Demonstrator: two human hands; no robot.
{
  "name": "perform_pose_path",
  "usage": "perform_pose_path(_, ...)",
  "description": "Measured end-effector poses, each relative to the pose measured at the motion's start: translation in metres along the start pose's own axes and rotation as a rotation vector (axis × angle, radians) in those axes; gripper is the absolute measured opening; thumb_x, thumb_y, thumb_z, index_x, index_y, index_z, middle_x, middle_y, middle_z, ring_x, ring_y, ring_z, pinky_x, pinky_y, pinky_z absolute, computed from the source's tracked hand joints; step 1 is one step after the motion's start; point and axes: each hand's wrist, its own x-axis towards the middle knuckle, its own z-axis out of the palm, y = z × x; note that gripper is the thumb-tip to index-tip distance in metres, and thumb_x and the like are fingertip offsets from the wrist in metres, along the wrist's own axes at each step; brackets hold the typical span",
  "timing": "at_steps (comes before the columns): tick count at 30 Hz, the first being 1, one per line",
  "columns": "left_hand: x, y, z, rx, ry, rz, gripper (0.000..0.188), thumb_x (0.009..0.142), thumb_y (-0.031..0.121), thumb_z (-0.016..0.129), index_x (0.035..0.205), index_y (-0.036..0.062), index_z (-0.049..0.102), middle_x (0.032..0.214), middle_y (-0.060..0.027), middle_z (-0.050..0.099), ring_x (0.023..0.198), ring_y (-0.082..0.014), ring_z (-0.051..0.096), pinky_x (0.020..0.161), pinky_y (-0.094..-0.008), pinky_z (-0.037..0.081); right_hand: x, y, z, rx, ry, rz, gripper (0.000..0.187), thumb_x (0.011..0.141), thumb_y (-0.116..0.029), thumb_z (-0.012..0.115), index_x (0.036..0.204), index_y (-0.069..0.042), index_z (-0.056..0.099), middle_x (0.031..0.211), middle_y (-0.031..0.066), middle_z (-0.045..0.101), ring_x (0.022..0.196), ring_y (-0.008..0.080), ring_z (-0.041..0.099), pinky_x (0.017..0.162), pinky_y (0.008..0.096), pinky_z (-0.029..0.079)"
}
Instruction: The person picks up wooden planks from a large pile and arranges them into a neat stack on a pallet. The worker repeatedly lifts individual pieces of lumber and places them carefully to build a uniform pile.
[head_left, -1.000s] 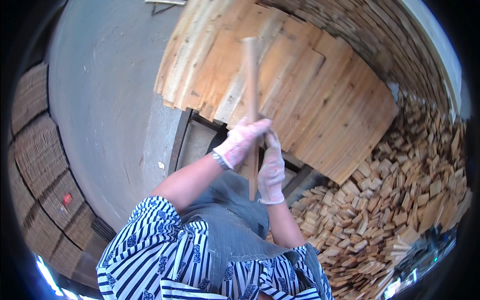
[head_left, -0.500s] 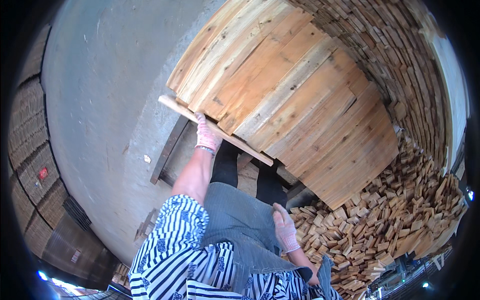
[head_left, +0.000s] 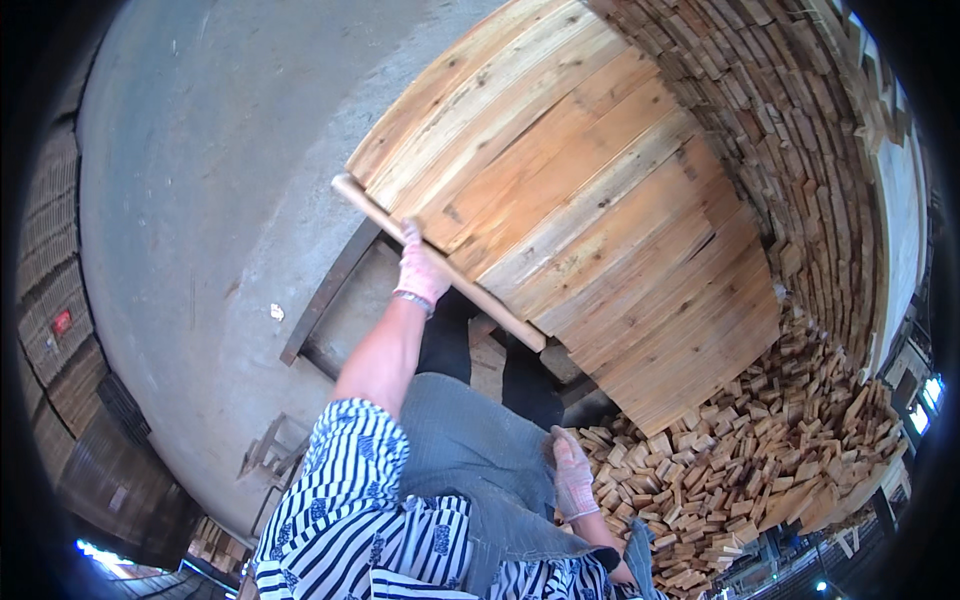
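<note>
At lower centre I see the right hand by the apron; I cannot tell its grip. Mid-frame, the left hand clasps a wooden strip, extending both ways from the grip along the near edge of the planks.

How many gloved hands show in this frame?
2: the left hand on the wooden strip beside the boards; the right hand between the apron and the heaped wood blocks. No others show.

From head height, one wide fisheye view looks down across the wooden boards.
</note>
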Motion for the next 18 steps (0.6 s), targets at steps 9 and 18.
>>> perform_pose_path(9, -0.011, 0.01, -0.013, -0.097, -0.143, 0.012, 0.086, 0.084, 0.074, 0.06, 0.14, 0.0105, 0.045, 0.141, -0.0149, 0.051, 0.13, -0.0358, 0.048, 0.113, -0.0551, 0.036, -0.003, -0.045, 0.013, 0.141, -0.043, 0.0, 0.048, 0.106, -0.035, 0.047, 0.14, -0.001, 0.053, 0.13, 0.0127, 0.062, 0.117, 0.0214, 0.06, 0.107, 0.037, 0.045)
perform_pose_path(18, 0.024, 0.011, -0.032, 0.245, -0.526, -0.138, 0.056, 0.102, 0.031, 0.052, 0.15, 0.0071, 0.038, 0.147, -0.0182, 0.047, 0.134, -0.0336, 0.044, 0.119, -0.0518, 0.028, -0.004, -0.034, -0.012, -0.165, 0.171, -0.118, 0.054, 0.103, -0.041, 0.045, 0.135, 0.0, 0.056, 0.13, 0.0175, 0.064, 0.119, 0.0268, 0.061, 0.106, 0.0349, 0.044)
